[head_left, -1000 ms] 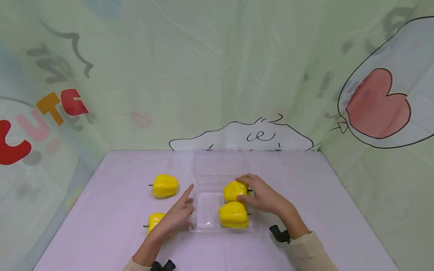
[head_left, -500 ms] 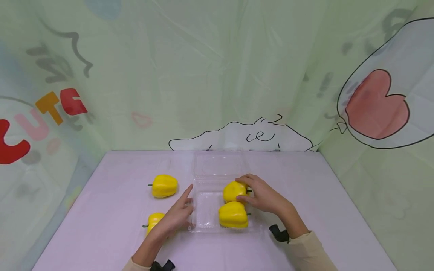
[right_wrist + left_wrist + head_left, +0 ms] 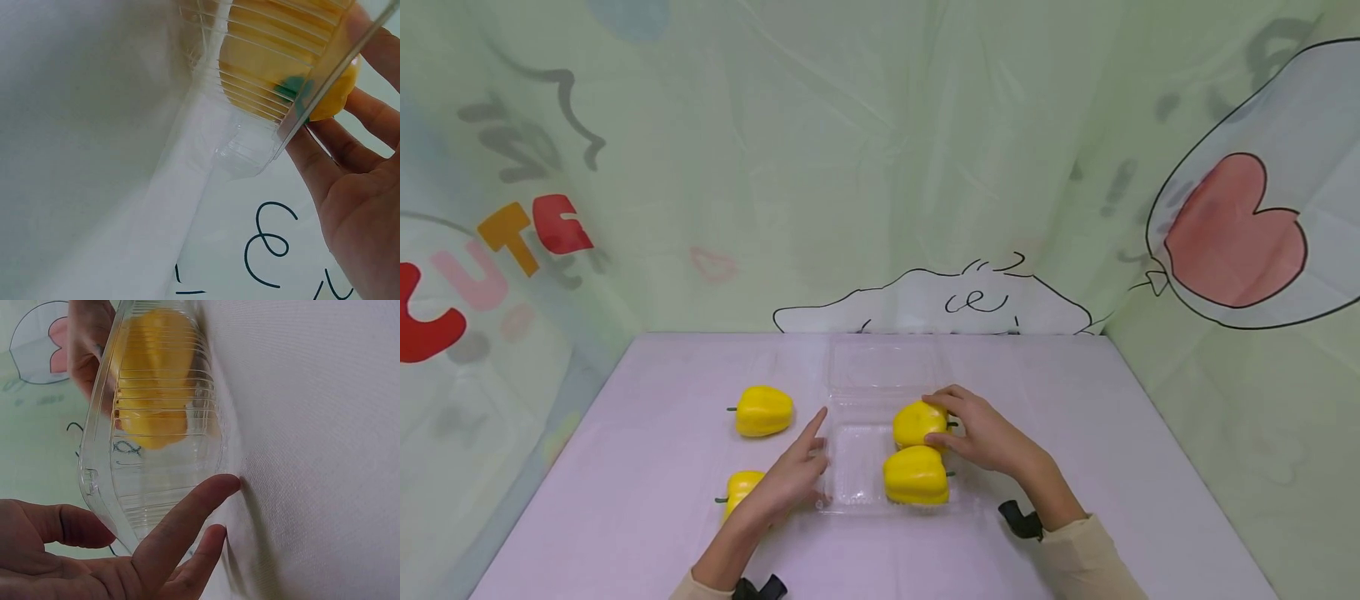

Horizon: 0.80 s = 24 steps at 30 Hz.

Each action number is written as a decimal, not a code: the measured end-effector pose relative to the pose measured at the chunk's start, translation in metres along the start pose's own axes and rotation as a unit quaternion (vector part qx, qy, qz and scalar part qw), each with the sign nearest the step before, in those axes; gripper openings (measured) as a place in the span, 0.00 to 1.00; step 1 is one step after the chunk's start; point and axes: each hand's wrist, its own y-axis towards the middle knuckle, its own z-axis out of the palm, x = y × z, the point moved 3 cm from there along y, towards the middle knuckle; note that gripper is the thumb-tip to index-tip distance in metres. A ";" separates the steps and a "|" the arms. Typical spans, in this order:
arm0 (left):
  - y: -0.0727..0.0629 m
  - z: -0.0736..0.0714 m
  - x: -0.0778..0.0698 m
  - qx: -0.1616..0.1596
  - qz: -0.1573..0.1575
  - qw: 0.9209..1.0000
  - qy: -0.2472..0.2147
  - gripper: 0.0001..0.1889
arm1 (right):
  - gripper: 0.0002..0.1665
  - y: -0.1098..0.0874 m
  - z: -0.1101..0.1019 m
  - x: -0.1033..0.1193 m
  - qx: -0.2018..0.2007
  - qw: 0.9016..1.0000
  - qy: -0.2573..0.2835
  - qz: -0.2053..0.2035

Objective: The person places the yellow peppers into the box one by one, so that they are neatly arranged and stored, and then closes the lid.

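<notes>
A clear plastic clamshell box [image 3: 859, 467] lies unfolded mid-table, its lid [image 3: 886, 367] laid back. Two yellow bell peppers are in its right half. My right hand [image 3: 981, 429] grips the farther bell pepper [image 3: 917, 423], thumb on the near side and fingers over the far side; its green stem points right. The nearer bell pepper [image 3: 916, 475] sits against it. At the box's left wall, my left hand [image 3: 793, 475] rests with extended fingers. In the left wrist view, its thumb [image 3: 87, 528] is by the rim and its fingers [image 3: 181, 522] lie along the outside.
Left of the box, another bell pepper [image 3: 764, 411] lies on the pale tablecloth [image 3: 647, 467]. One more bell pepper [image 3: 741, 490] is partly hidden behind the left forearm. A printed curtain [image 3: 850, 167] stands behind the table.
</notes>
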 end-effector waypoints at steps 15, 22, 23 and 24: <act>0.002 0.001 0.001 0.002 0.003 1.000 0.003 0.39 | 0.37 -0.002 0.001 -0.004 -0.013 1.000 0.001 -0.001; 0.001 0.001 0.001 -0.004 0.004 1.000 0.004 0.39 | 0.37 -0.002 0.003 -0.004 -0.014 1.000 -0.007 0.001; 0.001 0.001 0.001 -0.005 0.004 1.000 0.002 0.39 | 0.37 -0.003 0.003 -0.005 -0.014 1.000 -0.009 0.001; 0.001 0.001 0.002 -0.004 0.004 1.000 0.001 0.39 | 0.37 -0.003 0.003 -0.005 -0.014 1.000 -0.011 0.000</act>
